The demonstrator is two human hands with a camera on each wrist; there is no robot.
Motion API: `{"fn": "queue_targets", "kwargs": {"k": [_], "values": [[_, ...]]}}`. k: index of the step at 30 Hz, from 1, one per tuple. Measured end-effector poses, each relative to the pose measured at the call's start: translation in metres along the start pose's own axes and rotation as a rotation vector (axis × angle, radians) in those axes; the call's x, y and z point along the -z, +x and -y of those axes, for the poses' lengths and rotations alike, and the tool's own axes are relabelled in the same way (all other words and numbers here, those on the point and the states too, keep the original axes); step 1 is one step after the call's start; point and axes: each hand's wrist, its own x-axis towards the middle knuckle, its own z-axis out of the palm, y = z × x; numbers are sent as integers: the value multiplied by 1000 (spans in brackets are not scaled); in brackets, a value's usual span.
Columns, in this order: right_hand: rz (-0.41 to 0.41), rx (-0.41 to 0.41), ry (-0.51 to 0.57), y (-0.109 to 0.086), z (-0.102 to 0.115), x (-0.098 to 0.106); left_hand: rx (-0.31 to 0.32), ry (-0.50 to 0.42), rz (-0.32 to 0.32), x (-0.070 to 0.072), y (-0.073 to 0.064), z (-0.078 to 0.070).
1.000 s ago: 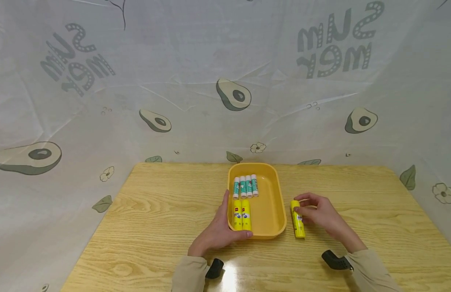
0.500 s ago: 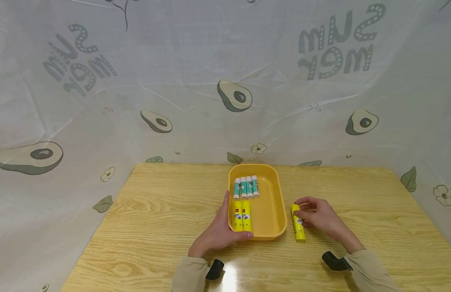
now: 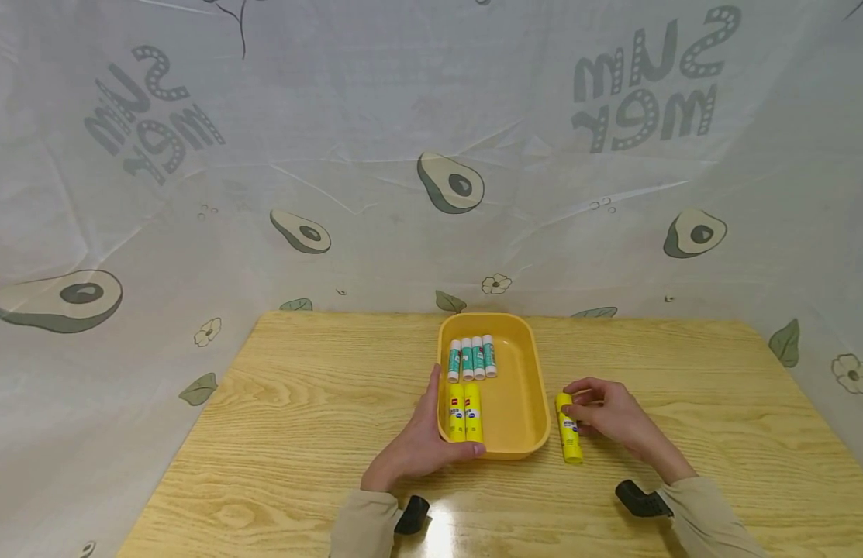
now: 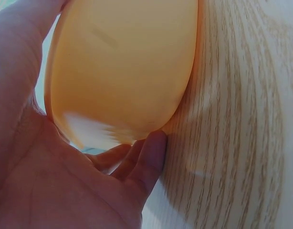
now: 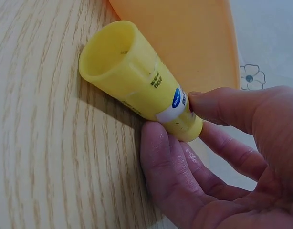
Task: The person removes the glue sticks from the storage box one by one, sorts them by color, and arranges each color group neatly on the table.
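While the left hand (image 3: 426, 443) grips the orange tray (image 3: 513, 407) at its eight o'clock corner, the right hand (image 3: 610, 409) pinches a yellow glue stick (image 3: 568, 438) between thumb and fingers, just outside the tray at four o'clock. Within the tray, four teal-and-white sticks (image 3: 467, 360) lie at eleven o'clock, two yellow tubes (image 3: 471, 415) at eight.

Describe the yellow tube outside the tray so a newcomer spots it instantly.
On the wooden table, find the orange tray. Just right of it, the right hand pinches a yellow tube. Unlike the two yellow tubes inside, it's outside the tray.
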Motion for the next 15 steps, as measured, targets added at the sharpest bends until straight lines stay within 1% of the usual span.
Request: {"fn": "queue_targets", "kwargs": {"k": [8,12,15], "values": [[15,-2,-1,-3,4,0,-7,14,0,1,-3,-2],[21,-8,1,-3,4,0,-12,8,1,1,-2,-3],[23,-14,6,-1,2,1,-3,11,0,1,-2,-2]]}}
